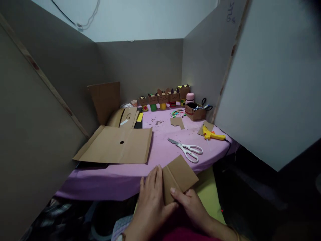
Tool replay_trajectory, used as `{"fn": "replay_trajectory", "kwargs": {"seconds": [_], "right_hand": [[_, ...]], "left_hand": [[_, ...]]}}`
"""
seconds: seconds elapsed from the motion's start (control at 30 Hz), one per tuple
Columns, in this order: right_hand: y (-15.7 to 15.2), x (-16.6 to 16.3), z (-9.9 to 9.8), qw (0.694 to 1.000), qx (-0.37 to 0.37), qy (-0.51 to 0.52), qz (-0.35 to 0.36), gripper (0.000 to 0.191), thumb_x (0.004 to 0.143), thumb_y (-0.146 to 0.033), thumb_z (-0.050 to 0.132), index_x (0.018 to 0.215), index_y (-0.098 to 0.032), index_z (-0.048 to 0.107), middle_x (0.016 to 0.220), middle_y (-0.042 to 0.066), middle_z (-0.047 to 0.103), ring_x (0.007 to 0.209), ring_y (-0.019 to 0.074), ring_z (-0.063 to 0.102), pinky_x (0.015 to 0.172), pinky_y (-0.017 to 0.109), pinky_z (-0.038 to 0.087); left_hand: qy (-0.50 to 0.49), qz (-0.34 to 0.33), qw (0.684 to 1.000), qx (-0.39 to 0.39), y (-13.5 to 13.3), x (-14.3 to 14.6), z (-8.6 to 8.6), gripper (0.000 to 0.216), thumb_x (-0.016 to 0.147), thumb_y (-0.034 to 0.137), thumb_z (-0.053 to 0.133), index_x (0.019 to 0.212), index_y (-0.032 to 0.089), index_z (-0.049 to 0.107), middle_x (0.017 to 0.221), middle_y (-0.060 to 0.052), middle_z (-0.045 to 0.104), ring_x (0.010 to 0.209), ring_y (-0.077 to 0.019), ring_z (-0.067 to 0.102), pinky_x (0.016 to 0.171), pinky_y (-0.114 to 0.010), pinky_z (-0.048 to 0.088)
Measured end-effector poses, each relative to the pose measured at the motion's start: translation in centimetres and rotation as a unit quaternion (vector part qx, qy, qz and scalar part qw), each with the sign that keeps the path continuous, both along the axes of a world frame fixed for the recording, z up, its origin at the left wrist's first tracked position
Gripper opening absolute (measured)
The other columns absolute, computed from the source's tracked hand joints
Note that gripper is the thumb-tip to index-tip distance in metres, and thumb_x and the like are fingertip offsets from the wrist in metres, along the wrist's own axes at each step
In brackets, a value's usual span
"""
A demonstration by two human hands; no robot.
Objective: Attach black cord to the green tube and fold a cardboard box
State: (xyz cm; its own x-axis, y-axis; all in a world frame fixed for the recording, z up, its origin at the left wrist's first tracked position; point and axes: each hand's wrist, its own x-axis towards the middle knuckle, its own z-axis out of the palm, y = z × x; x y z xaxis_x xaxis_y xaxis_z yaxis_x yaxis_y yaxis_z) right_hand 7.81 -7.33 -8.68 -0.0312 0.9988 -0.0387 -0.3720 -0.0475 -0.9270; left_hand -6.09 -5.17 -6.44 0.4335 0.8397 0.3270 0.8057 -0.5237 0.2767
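Note:
A creased piece of brown cardboard (182, 172) is held over my lap at the table's front edge. My left hand (152, 192) grips its left edge, fingers extended along the side and thumb near the lower corner. My right hand (192, 204) pinches the lower edge, thumb on top and the other fingers underneath, partly hidden. Just beyond the cardboard lie white-handled scissors (188, 149), blades pointing away to the left. A yellow glue gun (212, 134) rests on a cardboard scrap to their right.
A large flattened cardboard sheet (100, 147) covers the table's left side. Several cardboard-headed animal figures (163, 98) line the back. A box of tools (195, 113) and a pink-lidded bottle (190, 97) stand back right. Partition walls (140, 63) enclose the pink-covered table (157, 144).

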Motion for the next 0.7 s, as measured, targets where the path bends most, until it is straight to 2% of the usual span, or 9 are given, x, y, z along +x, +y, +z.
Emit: {"fn": "replay_trajectory", "kwargs": {"seconds": [0.1,0.3,0.4,0.5,0.53,0.6,0.67,0.7], "right_hand": [[-0.3,0.1,-0.2,0.999,-0.035,0.005,0.021,0.040,0.071,-0.038,0.066,0.102,-0.013,0.066,0.105,0.010,0.067,0.101,0.0276,0.058,0.091,0.039,0.041],[-0.5,0.1,-0.9,0.996,-0.066,0.051,0.035,0.042,0.070,-0.037,0.067,0.103,-0.010,0.065,0.101,0.011,0.069,0.102,0.0286,0.058,0.091,0.040,0.040],[-0.4,0.0,-0.9,0.995,-0.063,0.077,0.016,0.042,0.069,-0.036,0.068,0.102,-0.011,0.066,0.098,0.010,0.069,0.098,0.0277,0.059,0.090,0.039,0.041],[-0.3,0.1,-0.5,0.993,-0.065,0.097,-0.006,0.039,0.069,-0.035,0.068,0.099,-0.011,0.067,0.093,0.010,0.070,0.095,0.0272,0.061,0.089,0.039,0.042],[-0.3,0.1,-0.3,0.993,-0.066,0.098,-0.016,0.037,0.069,-0.035,0.068,0.097,-0.011,0.068,0.092,0.010,0.071,0.096,0.0273,0.060,0.090,0.040,0.041],[-0.3,0.1,-0.2,0.993,-0.061,0.098,-0.032,0.036,0.070,-0.035,0.068,0.096,-0.011,0.068,0.091,0.010,0.071,0.098,0.0272,0.059,0.091,0.040,0.040],[-0.4,0.0,-0.2,0.992,-0.047,0.111,-0.026,0.036,0.071,-0.033,0.067,0.100,-0.012,0.067,0.094,0.009,0.070,0.098,0.0267,0.059,0.093,0.040,0.038],[-0.5,-0.2,-0.2,0.992,-0.042,0.122,-0.010,0.036,0.072,-0.032,0.067,0.101,-0.012,0.066,0.096,0.009,0.070,0.098,0.0265,0.059,0.092,0.040,0.038]], "left_hand": [[-0.048,-0.007,0.999,0.003,0.2,0.2,0.3,0.068,0.069,0.030,0.057,0.129,0.011,0.032,0.120,-0.019,0.051,0.112,-0.0309,0.046,0.093,-0.049,0.037],[-0.079,-0.022,0.996,-0.030,0.0,0.3,0.8,0.060,0.070,0.029,0.057,0.124,0.012,0.037,0.117,-0.017,0.052,0.109,-0.0299,0.047,0.093,-0.048,0.038],[-0.097,-0.028,0.994,-0.043,0.2,0.0,0.2,0.071,0.066,0.034,0.062,0.128,0.014,0.035,0.126,-0.019,0.046,0.118,-0.0326,0.041,0.097,-0.051,0.033],[-0.192,0.025,0.978,-0.072,0.6,-0.4,-0.4,0.095,0.058,0.044,0.069,0.136,0.014,0.022,0.142,-0.020,0.026,0.129,-0.0355,0.023,0.102,-0.054,0.022],[-0.256,0.064,0.959,-0.103,0.8,-0.5,-0.4,0.095,0.060,0.047,0.066,0.136,0.012,0.022,0.142,-0.021,0.027,0.129,-0.0354,0.025,0.101,-0.054,0.024],[-0.395,0.129,0.884,-0.215,1.0,-0.6,-0.4,0.079,0.068,0.055,0.054,0.128,0.008,0.034,0.129,-0.023,0.045,0.115,-0.0347,0.046,0.091,-0.050,0.039],[-0.496,0.128,0.792,-0.333,0.8,-0.5,-0.1,0.063,0.074,0.057,0.045,0.115,0.009,0.049,0.110,-0.019,0.061,0.096,-0.0314,0.060,0.076,-0.043,0.049],[-0.525,0.111,0.758,-0.371,0.7,-0.4,0.0,0.057,0.076,0.055,0.044,0.109,0.011,0.055,0.104,-0.017,0.065,0.090,-0.0298,0.062,0.072,-0.039,0.051]]}}
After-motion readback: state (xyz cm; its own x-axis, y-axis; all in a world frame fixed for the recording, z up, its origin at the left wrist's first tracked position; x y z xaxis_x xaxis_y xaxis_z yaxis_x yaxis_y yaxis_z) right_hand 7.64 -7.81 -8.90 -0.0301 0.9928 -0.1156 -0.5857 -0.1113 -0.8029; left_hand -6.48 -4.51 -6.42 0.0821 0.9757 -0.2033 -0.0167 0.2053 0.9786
